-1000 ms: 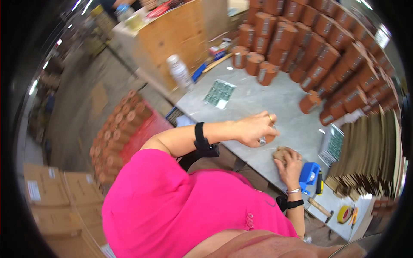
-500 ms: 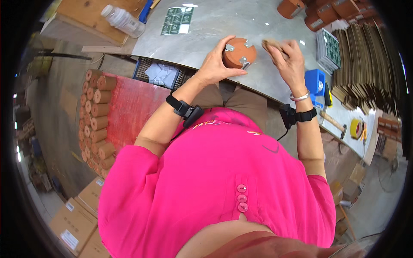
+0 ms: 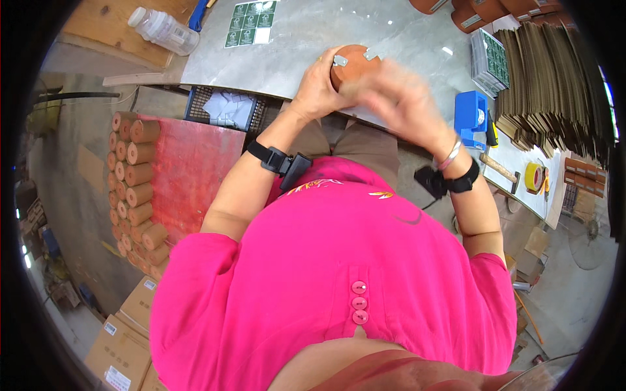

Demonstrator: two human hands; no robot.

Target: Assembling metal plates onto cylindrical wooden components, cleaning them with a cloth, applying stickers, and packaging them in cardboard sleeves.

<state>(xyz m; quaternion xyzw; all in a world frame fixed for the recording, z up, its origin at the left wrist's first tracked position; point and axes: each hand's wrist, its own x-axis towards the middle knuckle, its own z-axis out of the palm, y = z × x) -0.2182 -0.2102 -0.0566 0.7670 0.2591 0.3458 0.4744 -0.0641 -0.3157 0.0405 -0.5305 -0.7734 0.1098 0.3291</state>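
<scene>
At twelve o'clock on the grey table [image 3: 313, 39], left hand [image 3: 317, 88] gripping a brown roll [image 3: 352, 62], right hand [image 3: 398, 104] blurred over it, grip unclear

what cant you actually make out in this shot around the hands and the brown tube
- Right hand, head view: smeared by motion blur, so its fingers and anything in them cannot be told.
- Brown tube: only its round end with two small metal tabs shows; the left hand and the blurred hand cover its sides.
- Green sticker sheet: cut off by the top edge, print too small.
- Cardboard stack: bent at the fisheye rim.
</scene>
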